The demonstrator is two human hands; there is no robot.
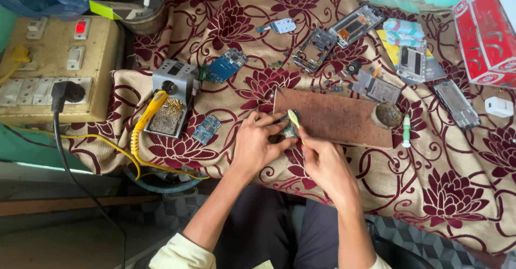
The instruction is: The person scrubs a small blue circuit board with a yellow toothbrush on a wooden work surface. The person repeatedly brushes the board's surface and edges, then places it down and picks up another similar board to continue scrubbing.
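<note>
Now the left hand (257, 142) fingers pinch a small circuit board (290, 132); right hand (322, 161) grips a yellow-green tool (293, 118); red box (486, 32) far right.

Small green circuit board (290, 133) pinched at brown board's edge w/ yellow-green tool (293, 118) tip on it.

Head camera looks steeply down, close over the workbench (333, 119).
</note>
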